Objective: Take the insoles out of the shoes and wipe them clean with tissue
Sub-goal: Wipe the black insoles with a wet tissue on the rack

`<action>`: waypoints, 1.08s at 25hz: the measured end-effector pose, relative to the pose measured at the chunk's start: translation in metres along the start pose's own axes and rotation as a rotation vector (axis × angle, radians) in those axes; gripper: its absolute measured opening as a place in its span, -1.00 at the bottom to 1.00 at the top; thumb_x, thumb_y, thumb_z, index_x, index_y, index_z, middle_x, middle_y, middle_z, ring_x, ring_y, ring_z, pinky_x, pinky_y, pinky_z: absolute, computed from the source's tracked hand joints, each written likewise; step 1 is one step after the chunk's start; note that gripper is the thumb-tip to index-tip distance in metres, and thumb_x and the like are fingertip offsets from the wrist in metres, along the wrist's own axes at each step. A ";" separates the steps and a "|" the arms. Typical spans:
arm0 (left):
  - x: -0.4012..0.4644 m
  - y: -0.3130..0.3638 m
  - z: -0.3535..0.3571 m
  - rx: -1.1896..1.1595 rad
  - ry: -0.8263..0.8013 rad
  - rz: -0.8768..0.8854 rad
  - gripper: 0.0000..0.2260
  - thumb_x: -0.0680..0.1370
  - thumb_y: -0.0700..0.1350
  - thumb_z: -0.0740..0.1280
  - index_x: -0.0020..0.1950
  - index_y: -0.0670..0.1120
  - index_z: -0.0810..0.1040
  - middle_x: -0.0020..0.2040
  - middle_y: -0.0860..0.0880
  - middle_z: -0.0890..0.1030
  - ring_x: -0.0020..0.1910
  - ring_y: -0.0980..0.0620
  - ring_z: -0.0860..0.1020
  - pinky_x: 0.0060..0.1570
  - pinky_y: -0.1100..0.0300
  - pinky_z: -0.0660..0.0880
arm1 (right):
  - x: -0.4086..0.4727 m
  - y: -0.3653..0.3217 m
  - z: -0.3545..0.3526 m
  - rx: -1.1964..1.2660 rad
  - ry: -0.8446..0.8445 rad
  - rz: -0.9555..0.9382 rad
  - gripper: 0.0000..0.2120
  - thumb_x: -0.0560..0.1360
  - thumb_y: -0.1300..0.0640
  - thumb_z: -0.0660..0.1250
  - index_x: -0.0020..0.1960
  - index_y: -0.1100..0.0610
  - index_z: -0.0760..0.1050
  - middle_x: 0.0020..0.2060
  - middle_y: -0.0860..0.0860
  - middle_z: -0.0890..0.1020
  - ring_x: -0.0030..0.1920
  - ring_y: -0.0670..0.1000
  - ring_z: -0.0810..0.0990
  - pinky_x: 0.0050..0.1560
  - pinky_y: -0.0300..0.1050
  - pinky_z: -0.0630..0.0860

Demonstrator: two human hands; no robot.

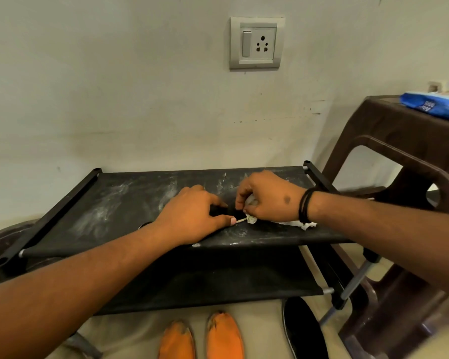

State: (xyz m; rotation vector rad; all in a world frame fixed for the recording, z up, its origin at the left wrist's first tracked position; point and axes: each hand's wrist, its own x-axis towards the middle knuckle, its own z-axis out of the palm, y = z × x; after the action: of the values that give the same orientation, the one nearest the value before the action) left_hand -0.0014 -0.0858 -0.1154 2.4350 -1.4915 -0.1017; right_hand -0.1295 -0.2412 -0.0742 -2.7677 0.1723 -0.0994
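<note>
Nearest, at 6 o'clock on the floor: two orange insoles [201, 338] lying side by side, toes pointing away, their front edges frayed and darkened. Judged thin, light and floppy; best lifted by pinching one long edge near the heel, away from the worn toe, which looks likely to tear. At 5 o'clock a black shoe [302, 330] lies just right of them, only partly in frame. Above it, the lower shelf [218, 286] of a black fabric rack. Mid-frame, the top shelf [119, 203], dark cloth streaked with pale dust, sags a little and would give under pressure, so wiping there wants a bracing hand. Left hand [192, 216] rests on that shelf, fingers curled, thumb and forefinger seeming to pin a small dark piece against the cloth; what it is cannot be told. Right hand [267, 200], at 1 o'clock of the left and almost touching it, has its grip closed around a crumpled white tissue [252, 207], a tail of which trails out under the wrist at 3 o'clock. Tissue is soft, weak when soiled, already stained; a bunched wad holds better than a flat sheet. Far right, 2 o'clock: a blue tissue pack [433, 104] on a brown plastic stool [399, 141]. Farthest, 12 o'clock: wall socket [257, 42].
</note>
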 end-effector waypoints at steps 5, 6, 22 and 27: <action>-0.003 0.002 0.002 0.020 0.007 -0.024 -0.56 0.46 0.38 0.33 0.30 0.30 0.56 0.12 0.00 0.48 0.20 -0.04 0.44 0.15 0.00 0.50 | 0.009 0.002 0.018 -0.192 0.070 -0.042 -0.86 0.49 0.31 0.33 -0.07 0.11 0.60 -0.07 -0.02 0.55 -0.07 -0.02 0.51 -0.11 -0.23 0.45; -0.003 0.001 0.003 0.019 0.012 -0.024 -0.55 0.46 0.39 0.33 0.30 0.29 0.56 0.13 0.00 0.49 0.21 -0.04 0.44 0.16 -0.01 0.50 | 0.013 0.003 0.018 -0.210 0.092 -0.016 -0.86 0.48 0.31 0.33 -0.07 0.11 0.60 -0.07 0.01 0.60 -0.05 0.01 0.56 -0.05 -0.13 0.52; 0.001 -0.006 0.008 -0.025 0.039 -0.036 -0.36 0.27 0.53 0.17 0.20 0.27 0.63 0.08 0.04 0.56 0.18 -0.01 0.50 0.13 -0.05 0.54 | 0.013 0.001 0.033 -0.390 -0.022 -0.045 -0.80 0.45 0.25 0.28 -0.05 0.11 0.66 -0.10 0.09 0.66 -0.08 0.13 0.63 -0.05 0.02 0.59; 0.002 -0.009 0.011 -0.035 0.039 -0.021 -0.42 0.29 0.54 0.19 0.15 0.32 0.63 -0.01 0.08 0.59 0.09 0.03 0.53 0.06 -0.02 0.56 | 0.010 -0.011 0.023 -0.349 -0.050 -0.058 -0.80 0.45 0.32 0.31 -0.08 0.12 0.67 -0.13 0.07 0.67 -0.11 0.07 0.63 -0.06 -0.03 0.60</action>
State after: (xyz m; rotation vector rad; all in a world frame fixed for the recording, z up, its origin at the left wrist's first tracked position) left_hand 0.0052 -0.0857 -0.1279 2.4116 -1.4357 -0.0834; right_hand -0.1168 -0.2242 -0.0917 -3.1203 0.1035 -0.0149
